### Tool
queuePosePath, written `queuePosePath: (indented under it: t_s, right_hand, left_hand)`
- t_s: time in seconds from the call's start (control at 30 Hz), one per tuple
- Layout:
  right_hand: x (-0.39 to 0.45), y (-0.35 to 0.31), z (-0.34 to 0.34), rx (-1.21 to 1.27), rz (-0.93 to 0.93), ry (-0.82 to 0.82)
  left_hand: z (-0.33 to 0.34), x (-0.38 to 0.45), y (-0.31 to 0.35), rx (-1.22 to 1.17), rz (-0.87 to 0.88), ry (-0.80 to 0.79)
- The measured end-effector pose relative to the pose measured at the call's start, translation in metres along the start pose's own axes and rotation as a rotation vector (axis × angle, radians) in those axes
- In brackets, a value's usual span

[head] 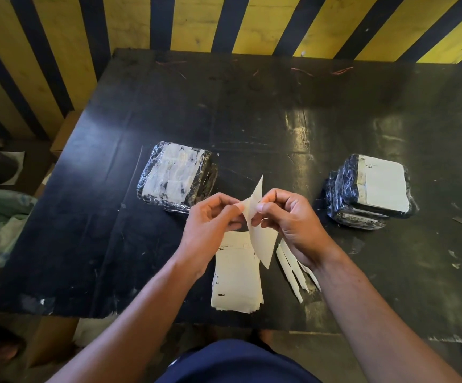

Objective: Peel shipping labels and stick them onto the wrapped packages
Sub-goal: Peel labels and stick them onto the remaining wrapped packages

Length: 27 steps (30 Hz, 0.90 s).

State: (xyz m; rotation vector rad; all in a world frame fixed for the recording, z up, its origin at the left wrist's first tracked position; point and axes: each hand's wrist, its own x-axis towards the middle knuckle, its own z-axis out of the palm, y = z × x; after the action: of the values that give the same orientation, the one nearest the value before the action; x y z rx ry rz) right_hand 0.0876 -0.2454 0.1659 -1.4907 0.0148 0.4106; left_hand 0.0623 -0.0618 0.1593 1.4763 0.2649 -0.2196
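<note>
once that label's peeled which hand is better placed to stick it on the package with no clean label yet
Left, probably. Both hands pinch the label, but the left hand sits right beside the left package; the right hand would have to cross over.

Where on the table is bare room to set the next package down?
Bare table behind both hands, between the left package and the stacked packages; also the near-left corner. Crowded by the label stack and backing strips.

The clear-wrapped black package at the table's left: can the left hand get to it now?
Probably not at once: the left hand and right hand both pinch a white label sheet. The path to the clear-wrapped black package looks free.
</note>
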Motion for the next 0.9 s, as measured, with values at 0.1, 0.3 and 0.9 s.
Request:
queuePosePath:
  t_s: [0.1,0.3,0.9]
  right_hand:
    - [0.001,0.009,-0.009,0.047,0.054,0.101]
    - [0.003,0.034,-0.040,0.466,0.196,0.179]
    - [-0.004,0.081,-0.160,0.760,0.215,0.635]
  left_hand:
    - [0.003,0.006,-0.006,-0.153,-0.096,0.065]
    - [0.000,0.016,-0.022,-0.347,-0.194,0.184]
    - [-0.010,0.032,-0.037,-0.520,-0.158,0.547]
